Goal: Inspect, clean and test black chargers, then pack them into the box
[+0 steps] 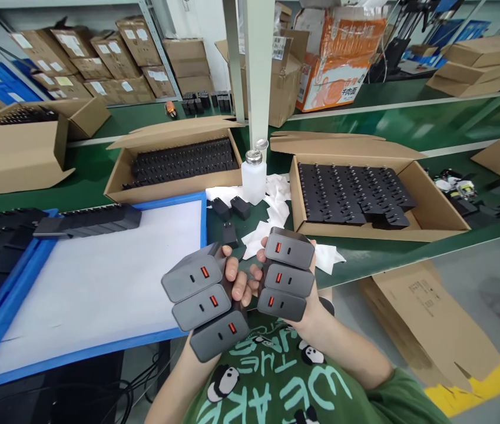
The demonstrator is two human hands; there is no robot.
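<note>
My left hand point(238, 282) is closed around three black USB chargers point(201, 307), stacked side by side with their port faces toward me. In my right hand point(310, 306) are three more USB chargers point(288, 277), gripped in the same way. Each port face shows one red USB port and one small dark slot. The two hands are close together in front of my chest, above the table's front edge. Just beyond them, a few loose black chargers point(231, 234) lie on the green table near crumpled white tissues point(276, 206).
A white pump bottle point(254, 179) stands between two open cartons point(435, 227) point(115, 187) holding rows of chargers. On the left is a white, blue-edged tray point(99, 282) with a charger row point(103, 219). Charger parts point(457, 188) lie at right; flattened cardboard point(435, 318) is on the floor.
</note>
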